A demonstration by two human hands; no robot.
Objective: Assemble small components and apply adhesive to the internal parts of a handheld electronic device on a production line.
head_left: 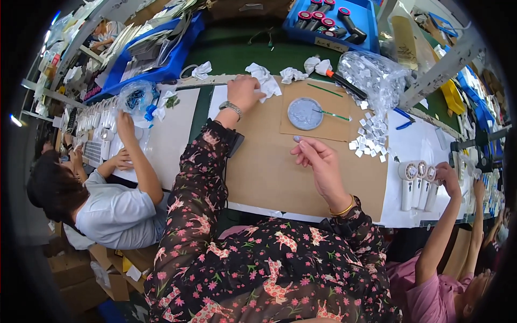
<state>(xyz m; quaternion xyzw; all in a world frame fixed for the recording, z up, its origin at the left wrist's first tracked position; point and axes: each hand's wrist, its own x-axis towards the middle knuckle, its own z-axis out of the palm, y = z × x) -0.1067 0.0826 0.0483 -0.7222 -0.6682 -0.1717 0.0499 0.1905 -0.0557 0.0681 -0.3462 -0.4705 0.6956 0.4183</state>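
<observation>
My left hand [244, 92] reaches to the far edge of the brown cardboard [253, 172], its fingers bent onto a crumpled white tissue [265, 81]. Their tips are partly hidden. Over the cardboard's middle, my right hand [321, 164] hovers with curled fingers and a grey smear on one fingertip; nothing else shows in it. Beyond it, a round shallow dish of grey paste [302, 114] sits on a smaller cardboard piece [291, 127]. A thin green stick [336, 116] leans across the dish rim, and another green stick [325, 89] lies behind it.
Small white squares [371, 135] lie scattered right of the dish, below a clear bag of them [374, 75]. A black-and-orange tool [347, 83] and blue pliers [404, 118] are near. White handheld fans [417, 183] stand right, by a co-worker's hand. Blue trays [371, 40] line the back.
</observation>
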